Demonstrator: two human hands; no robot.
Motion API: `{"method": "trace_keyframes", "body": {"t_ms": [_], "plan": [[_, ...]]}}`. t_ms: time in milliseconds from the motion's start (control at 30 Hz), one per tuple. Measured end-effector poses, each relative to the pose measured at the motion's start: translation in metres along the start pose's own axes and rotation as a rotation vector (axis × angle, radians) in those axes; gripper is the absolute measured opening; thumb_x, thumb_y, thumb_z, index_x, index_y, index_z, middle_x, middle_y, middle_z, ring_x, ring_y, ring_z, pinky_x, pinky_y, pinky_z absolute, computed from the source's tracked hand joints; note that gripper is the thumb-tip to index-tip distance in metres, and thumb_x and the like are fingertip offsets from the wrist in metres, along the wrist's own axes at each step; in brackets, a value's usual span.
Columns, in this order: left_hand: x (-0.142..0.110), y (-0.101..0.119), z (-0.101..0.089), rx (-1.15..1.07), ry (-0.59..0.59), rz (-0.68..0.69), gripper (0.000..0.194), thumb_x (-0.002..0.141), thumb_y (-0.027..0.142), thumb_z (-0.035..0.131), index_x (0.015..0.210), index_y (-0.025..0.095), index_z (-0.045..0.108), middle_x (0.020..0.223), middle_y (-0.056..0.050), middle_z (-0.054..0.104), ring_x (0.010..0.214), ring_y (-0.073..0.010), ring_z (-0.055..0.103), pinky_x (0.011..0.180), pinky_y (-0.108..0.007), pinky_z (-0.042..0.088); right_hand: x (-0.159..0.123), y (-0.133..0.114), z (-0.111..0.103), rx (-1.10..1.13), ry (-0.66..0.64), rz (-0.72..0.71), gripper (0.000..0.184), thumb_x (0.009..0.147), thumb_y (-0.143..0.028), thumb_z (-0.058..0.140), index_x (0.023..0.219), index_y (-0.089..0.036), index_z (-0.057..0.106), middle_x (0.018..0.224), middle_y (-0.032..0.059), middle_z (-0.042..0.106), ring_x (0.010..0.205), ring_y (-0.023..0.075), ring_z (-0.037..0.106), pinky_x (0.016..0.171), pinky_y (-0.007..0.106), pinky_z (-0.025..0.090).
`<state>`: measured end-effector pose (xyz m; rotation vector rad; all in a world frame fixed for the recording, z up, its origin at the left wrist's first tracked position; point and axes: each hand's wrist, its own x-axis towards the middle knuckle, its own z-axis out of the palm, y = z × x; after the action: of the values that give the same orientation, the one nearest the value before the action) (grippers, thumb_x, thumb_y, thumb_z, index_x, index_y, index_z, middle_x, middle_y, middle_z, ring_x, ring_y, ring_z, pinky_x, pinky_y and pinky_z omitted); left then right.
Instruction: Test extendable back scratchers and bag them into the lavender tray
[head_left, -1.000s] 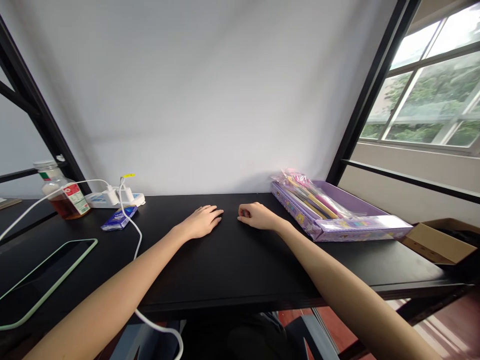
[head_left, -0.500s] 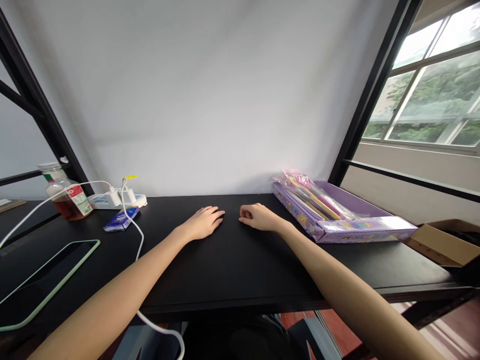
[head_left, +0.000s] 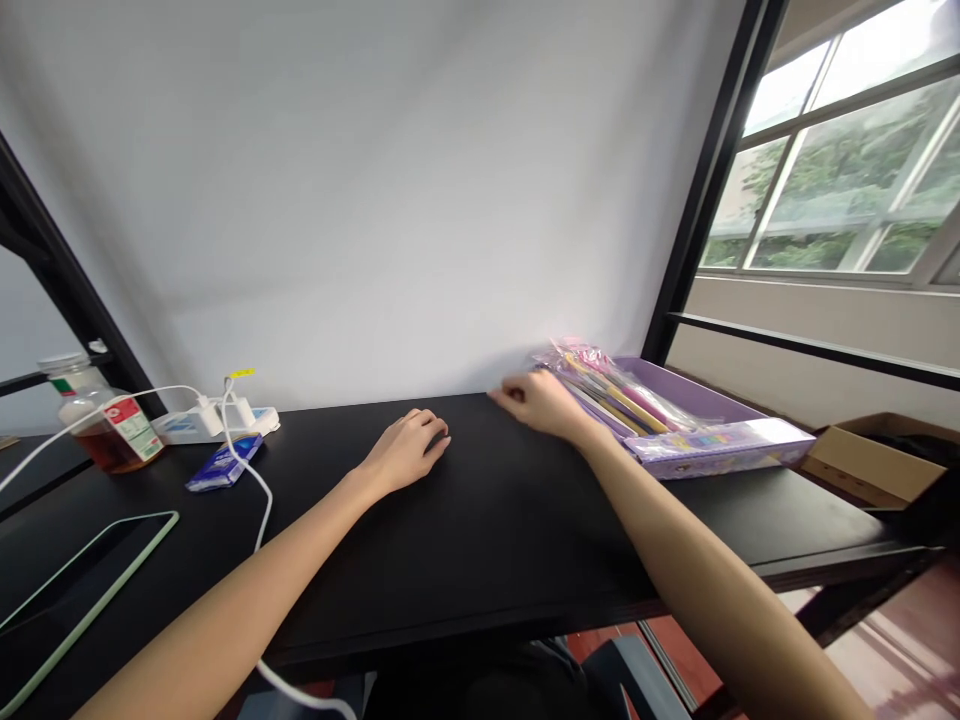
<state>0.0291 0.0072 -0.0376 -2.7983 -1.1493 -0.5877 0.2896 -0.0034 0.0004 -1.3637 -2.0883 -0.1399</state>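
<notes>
My left hand [head_left: 409,447] lies palm down on the black desk [head_left: 480,530], fingers loosely curled, holding nothing. My right hand [head_left: 541,400] is raised a little above the desk, right beside the near left corner of a purple box [head_left: 720,440]. Its fingers are blurred by motion and I see nothing in them. The purple box lies open on the desk's right side and holds clear packets of colourful sticks [head_left: 611,385].
At the left stand a bottle of brown liquid [head_left: 101,425], a white power strip with chargers [head_left: 214,418], a small blue packet [head_left: 217,465], a white cable [head_left: 259,500] and a green-edged tablet [head_left: 67,590]. A cardboard box [head_left: 870,465] sits beyond the right end. A black frame post [head_left: 697,190] rises behind.
My right hand lifted off the desk and moved right and away to the purple box. My left hand stayed put. The view shifted slightly.
</notes>
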Motion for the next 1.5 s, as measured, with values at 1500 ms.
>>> {"method": "trace_keyframes", "body": {"t_ms": [1500], "plan": [[0.063, 0.075, 0.003, -1.881, -0.042, -0.614, 0.027, 0.095, 0.042, 0.058, 0.106, 0.017, 0.058, 0.103, -0.013, 0.068, 0.099, -0.0281, 0.071, 0.093, -0.051, 0.057, -0.009, -0.008, -0.003, 0.021, 0.032, -0.069, 0.015, 0.093, -0.022, 0.052, 0.092, -0.020, 0.067, 0.088, 0.0066, 0.071, 0.079, 0.0191, 0.063, 0.070, 0.028, 0.042]]}}
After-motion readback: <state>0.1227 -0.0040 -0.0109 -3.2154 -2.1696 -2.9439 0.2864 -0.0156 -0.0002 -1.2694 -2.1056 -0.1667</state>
